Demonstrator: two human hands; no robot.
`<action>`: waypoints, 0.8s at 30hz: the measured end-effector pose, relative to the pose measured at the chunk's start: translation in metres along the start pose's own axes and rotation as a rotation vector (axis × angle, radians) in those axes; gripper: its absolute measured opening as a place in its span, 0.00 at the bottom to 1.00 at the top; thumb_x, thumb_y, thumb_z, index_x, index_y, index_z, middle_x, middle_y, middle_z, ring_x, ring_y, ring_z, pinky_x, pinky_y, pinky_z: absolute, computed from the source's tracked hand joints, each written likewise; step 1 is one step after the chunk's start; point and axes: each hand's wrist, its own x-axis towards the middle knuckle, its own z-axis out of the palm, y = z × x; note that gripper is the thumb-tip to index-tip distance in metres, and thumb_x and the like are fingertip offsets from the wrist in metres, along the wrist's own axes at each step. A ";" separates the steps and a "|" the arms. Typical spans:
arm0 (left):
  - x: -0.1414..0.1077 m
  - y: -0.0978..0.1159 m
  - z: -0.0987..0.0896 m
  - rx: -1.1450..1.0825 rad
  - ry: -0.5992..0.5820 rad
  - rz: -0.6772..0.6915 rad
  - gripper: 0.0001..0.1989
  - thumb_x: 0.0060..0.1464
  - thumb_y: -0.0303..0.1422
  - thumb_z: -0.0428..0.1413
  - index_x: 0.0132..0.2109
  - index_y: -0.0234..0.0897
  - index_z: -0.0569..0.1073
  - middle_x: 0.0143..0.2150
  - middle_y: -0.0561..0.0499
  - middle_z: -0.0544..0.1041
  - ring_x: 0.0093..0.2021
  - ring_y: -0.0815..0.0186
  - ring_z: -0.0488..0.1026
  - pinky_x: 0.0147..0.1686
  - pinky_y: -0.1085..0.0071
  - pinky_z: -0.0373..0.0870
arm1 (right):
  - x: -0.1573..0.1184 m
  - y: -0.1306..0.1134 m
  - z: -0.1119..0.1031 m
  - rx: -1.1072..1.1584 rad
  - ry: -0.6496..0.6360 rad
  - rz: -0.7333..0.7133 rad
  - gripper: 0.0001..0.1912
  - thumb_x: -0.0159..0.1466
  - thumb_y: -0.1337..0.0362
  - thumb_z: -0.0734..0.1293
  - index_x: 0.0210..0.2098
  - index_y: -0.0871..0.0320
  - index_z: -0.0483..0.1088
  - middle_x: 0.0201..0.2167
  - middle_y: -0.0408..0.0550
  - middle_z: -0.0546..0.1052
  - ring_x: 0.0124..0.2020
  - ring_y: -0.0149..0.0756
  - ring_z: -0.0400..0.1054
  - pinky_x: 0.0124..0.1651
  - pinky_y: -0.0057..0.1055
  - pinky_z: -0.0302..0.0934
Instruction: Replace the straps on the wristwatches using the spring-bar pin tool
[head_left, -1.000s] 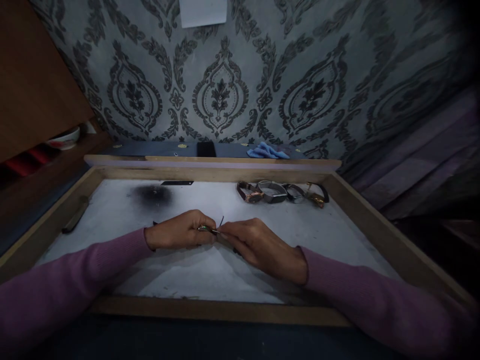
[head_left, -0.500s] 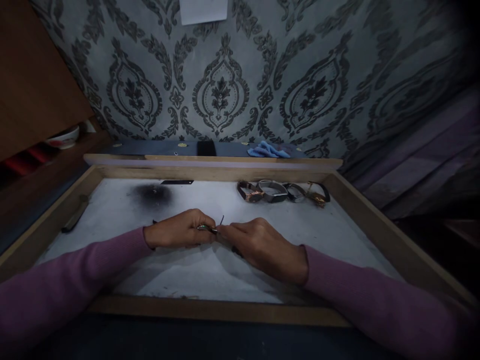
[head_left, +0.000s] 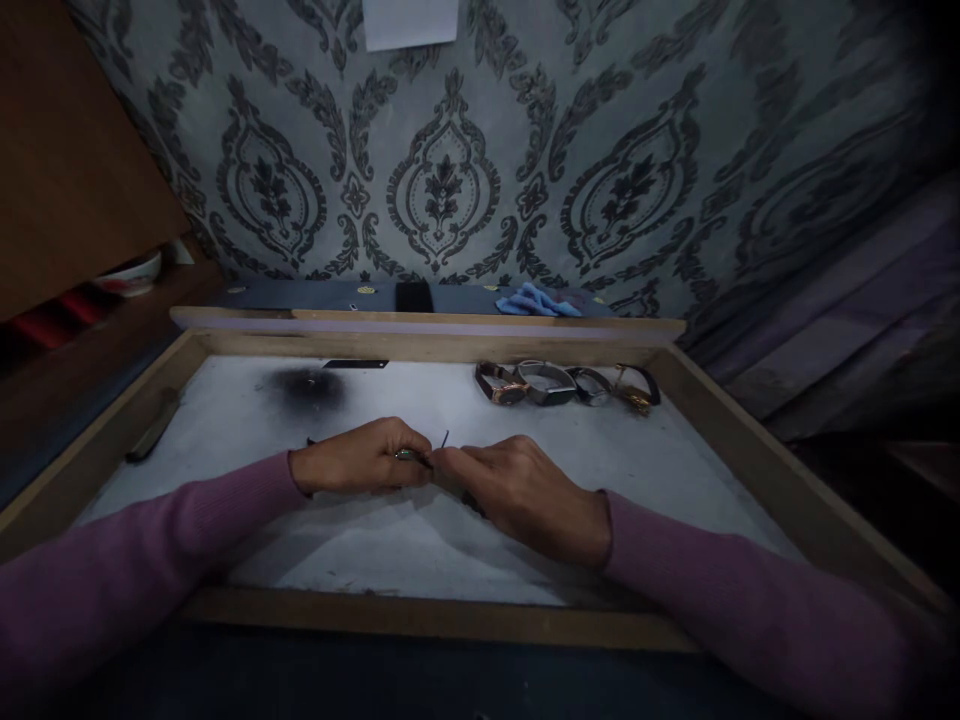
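Observation:
Over the middle of the white-lined tray, my left hand (head_left: 375,455) is closed on what looks like a wristwatch (head_left: 409,455), a small shiny metal case with a greenish glint, mostly hidden by the fingers. My right hand (head_left: 517,490) pinches right beside it, with the fingertips of both hands almost touching. From the right fingertips a thin dark pin-like piece (head_left: 445,438) sticks up. Below the right fingers runs a dark strip (head_left: 471,502) like a strap. What exactly the right fingers grip is hidden.
Several wristwatches (head_left: 547,383) stand along the tray's back right. A flat black strip (head_left: 356,364) lies at the back, near a dark smudge. At the left wall rests a dark-handled tool (head_left: 154,430). A wooden rim (head_left: 435,607) surrounds the tray; behind it is a blue cloth (head_left: 536,300).
Both hands stay in nearly the same place. The right fingertips have shifted slightly and now cover more of the small piece between the hands.

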 end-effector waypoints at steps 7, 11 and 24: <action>0.000 -0.003 0.001 -0.041 -0.006 0.007 0.11 0.57 0.36 0.52 0.36 0.31 0.74 0.18 0.60 0.59 0.19 0.74 0.55 0.20 0.77 0.51 | 0.001 -0.002 0.002 0.027 0.084 -0.006 0.14 0.62 0.79 0.54 0.42 0.61 0.65 0.21 0.41 0.70 0.20 0.28 0.58 0.24 0.27 0.45; 0.000 -0.002 0.002 -0.036 0.003 0.013 0.11 0.57 0.36 0.52 0.36 0.31 0.74 0.18 0.60 0.59 0.19 0.74 0.55 0.19 0.77 0.51 | 0.003 -0.003 0.001 0.058 0.093 0.002 0.13 0.62 0.78 0.54 0.39 0.60 0.65 0.20 0.41 0.69 0.19 0.28 0.55 0.23 0.27 0.45; 0.000 -0.001 0.001 -0.090 0.035 -0.027 0.11 0.56 0.37 0.52 0.31 0.33 0.69 0.16 0.61 0.60 0.18 0.75 0.54 0.19 0.77 0.50 | 0.002 0.002 -0.006 0.241 0.238 0.205 0.16 0.62 0.77 0.56 0.43 0.61 0.71 0.28 0.47 0.75 0.26 0.31 0.69 0.30 0.25 0.59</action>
